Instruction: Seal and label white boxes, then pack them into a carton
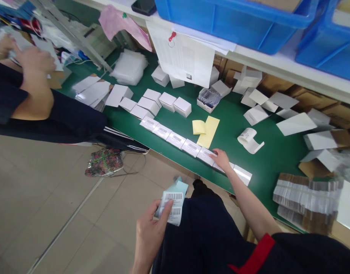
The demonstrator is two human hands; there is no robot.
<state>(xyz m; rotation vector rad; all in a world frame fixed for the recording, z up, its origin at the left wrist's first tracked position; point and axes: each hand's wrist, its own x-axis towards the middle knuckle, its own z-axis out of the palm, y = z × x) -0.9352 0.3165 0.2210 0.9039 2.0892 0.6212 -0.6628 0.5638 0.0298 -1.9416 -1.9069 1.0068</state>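
My left hand (150,228) pinches a sheet of barcode labels (175,201) between thumb and fingers, in front of my body and off the table's edge. Along the front edge of the green table (228,133) runs a row of several small white boxes, most with a barcode label on top. The fingers of my right hand (222,160) rest, slightly spread, on a labelled box (205,155) in that row; nothing shows gripped in them. Farther right in the row, a box (242,175) sits partly beyond my forearm. Yellow paper (210,131) lies behind the row.
More white boxes (182,106) stand behind the row, with a filled open box (209,99) and a label roll (249,140). Bundled flat cartons (306,201) lie at right. Blue bins (237,23) sit on the shelf above. Another person's hands (35,59) are at upper left.
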